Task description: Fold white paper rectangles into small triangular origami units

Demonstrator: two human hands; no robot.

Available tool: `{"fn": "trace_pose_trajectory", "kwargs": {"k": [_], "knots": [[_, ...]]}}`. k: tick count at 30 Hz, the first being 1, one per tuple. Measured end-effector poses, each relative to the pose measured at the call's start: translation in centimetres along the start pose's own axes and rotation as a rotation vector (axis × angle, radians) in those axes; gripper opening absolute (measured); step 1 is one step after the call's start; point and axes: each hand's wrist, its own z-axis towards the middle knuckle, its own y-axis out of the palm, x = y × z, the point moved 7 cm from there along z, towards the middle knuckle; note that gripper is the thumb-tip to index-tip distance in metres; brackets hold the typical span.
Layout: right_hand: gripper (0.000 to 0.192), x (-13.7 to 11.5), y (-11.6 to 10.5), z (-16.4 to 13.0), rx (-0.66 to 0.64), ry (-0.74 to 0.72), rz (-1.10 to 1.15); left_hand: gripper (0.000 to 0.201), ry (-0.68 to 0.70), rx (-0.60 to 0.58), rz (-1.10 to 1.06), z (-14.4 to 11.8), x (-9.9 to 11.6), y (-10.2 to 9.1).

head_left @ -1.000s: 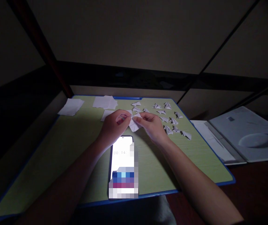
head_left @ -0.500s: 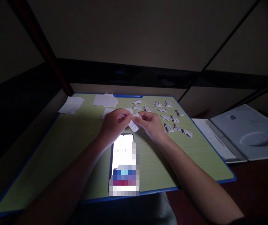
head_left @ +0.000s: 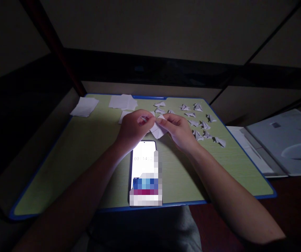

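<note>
While the left hand [head_left: 137, 124] and right hand [head_left: 178, 129], thumbs closed against fingers, pinch a small white creased paper sheet [head_left: 158, 131] between them above the green, blue-rimmed desk [head_left: 87, 157], we judge the step in hand as folding; the next crease calls for aligned edges and steady pressure. On the dark-framed rectangular smartphone [head_left: 143, 164], we read "00:14:"; further digits are obscured.

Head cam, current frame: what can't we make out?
All head view:
Held paper: gripped edges, hidden by the left hand and right hand.
Flat paper behind: middle, hidden by the left hand.
Phone: lower screen and last timer digits, pixelated.
Grey cover: cut off by the right edge.
Small folded papers: creases, too small.
</note>
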Motion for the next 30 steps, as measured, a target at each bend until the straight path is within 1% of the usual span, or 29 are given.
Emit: {"fn": "trace_pose_trajectory", "kwargs": {"k": [3, 5, 14, 20, 24, 30], "knots": [[0.031, 0.11, -0.09, 0.04, 0.006, 0.008, 0.034, 0.009, -0.042, -0.056, -0.095, 0.00, 0.00, 0.24], [0.030, 0.17, -0.23, 0.09, 0.022, 0.004, 0.044, 0.009, -0.057, -0.068, -0.119, 0.00, -0.05, 0.33], [0.022, 0.23, -0.49, 0.09, 0.059, -0.025, 0.004, 0.005, -0.137, -0.064, -0.093, -0.35, -0.52, 0.74], [0.019, 0.10, -0.39, -0.10, 0.093, -0.021, -0.010, 0.008, -0.070, -0.051, -0.013, -0.30, -0.46, 0.76], [0.021, -0.29, -0.22, -0.22, 0.100, -0.039, -0.021, 0.009, -0.054, -0.035, 0.003, -0.29, -0.58, 0.78], [0.023, -0.34, -0.02, -0.17, 0.041, -0.005, -0.060, 0.007, -0.058, -0.039, -0.011, -0.28, -0.45, 0.77]]}}
